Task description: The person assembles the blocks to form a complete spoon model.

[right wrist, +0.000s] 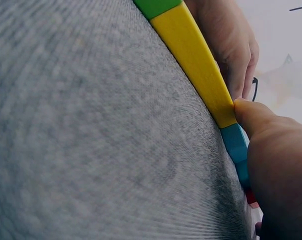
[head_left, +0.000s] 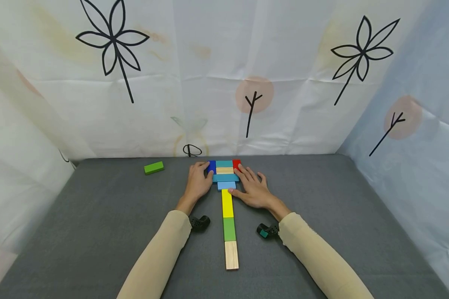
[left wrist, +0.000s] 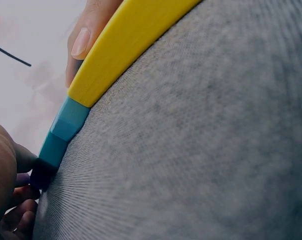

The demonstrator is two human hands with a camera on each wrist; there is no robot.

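Observation:
Flat coloured blocks form a long figure on the grey table. A blue block [head_left: 211, 167], a teal block [head_left: 224, 163] and a red block [head_left: 236, 163] head it, with a wooden block [head_left: 224, 170] between. Under these lie a wider teal-blue block [head_left: 225, 178] and a light blue block [head_left: 226, 185]. Down from there run a yellow block [head_left: 227, 203], a green block [head_left: 229, 229] and a plain wooden block [head_left: 231, 255]. My left hand [head_left: 198, 182] touches the blue block's left side. With fingers spread, my right hand [head_left: 255, 191] touches the red block; its thumb rests at the yellow block's upper end.
A loose green block [head_left: 154, 167] lies at the table's back left. White cloth [head_left: 217, 124] with drawn flowers and trees hangs behind the grey table [head_left: 116, 232]. Dark wrist devices [head_left: 200, 223] sit beside both sleeves, near the column of blocks.

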